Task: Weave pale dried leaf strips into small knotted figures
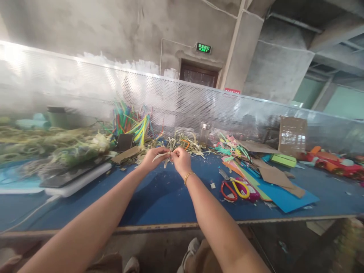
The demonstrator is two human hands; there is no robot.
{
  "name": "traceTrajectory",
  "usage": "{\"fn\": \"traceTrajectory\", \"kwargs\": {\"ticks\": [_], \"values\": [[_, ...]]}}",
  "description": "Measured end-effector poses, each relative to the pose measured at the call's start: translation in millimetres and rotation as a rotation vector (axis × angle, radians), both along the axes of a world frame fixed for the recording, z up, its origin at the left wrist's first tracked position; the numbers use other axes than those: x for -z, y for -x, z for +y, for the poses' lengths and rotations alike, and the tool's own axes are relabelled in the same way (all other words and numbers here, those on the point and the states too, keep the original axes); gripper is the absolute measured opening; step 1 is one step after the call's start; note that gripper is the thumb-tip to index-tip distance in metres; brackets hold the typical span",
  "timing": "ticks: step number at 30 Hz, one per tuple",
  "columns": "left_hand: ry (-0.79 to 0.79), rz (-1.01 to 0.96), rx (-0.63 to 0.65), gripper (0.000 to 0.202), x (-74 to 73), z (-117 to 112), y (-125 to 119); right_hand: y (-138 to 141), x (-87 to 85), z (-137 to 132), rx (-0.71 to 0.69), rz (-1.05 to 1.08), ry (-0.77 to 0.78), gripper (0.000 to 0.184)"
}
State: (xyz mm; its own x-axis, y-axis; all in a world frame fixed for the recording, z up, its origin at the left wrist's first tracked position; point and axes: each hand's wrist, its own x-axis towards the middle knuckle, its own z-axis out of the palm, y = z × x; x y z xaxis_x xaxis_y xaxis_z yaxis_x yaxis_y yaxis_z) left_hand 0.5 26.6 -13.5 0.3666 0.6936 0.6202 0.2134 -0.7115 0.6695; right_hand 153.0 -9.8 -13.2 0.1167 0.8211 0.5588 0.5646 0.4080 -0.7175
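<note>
Above the middle of the blue table, my left hand (151,158) and my right hand (182,160) meet with their fingertips pinched together. A pale cream strip (160,156) sticks out from between the fingers of my left hand. My right fingers pinch at the same spot, at the strip's end; exactly what they grip there is too small to make out. Just behind the hands lies a heap of pale, curly strips and scraps (193,146). Scissors with red and yellow handles (241,188) rest on the table to the right.
On the blue table (170,204), a tangled greenish strip pile (82,151) and a white flat device (82,181) with a cable lie left. Colourful pipe cleaners (125,117) stand behind. Right are a blue sheet (287,197), cardboard pieces (274,172) and a glass bottle (204,132). A perforated metal panel (136,89) stands behind.
</note>
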Motion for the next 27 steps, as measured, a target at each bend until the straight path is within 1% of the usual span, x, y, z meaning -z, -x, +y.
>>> {"fn": "traceTrajectory", "kwargs": {"ticks": [4,6,9,13,16,21,24,27], "values": [[-0.015,0.029,-0.017,0.032,2.5,4,2,0,-0.2,3,-0.033,-0.025,-0.035,0.012],[0.003,-0.009,-0.026,0.033,3.1,4,2,-1,0.3,4,-0.055,-0.011,-0.018,0.009],[0.041,-0.074,-0.007,0.036,2.4,3,1,-2,1.8,5,-0.069,0.041,0.04,0.004],[0.053,-0.033,0.01,0.034,0.3,1,0,-5,2.7,6,-0.066,0.067,0.087,0.011],[0.034,0.0,-0.003,0.033,0.6,-1,-1,-5,3.5,6,-0.071,0.067,0.099,0.012],[0.051,-0.015,-0.035,0.033,8.5,3,-4,-6,11.4,14,-0.11,0.142,0.133,0.018],[0.085,-0.026,-0.046,0.031,14.6,5,-7,-8,16.9,18,-0.104,0.069,0.1,0.019],[0.075,-0.016,-0.045,0.029,19.4,7,-9,-10,20.2,19,-0.042,-0.032,0.049,0.021]]}}
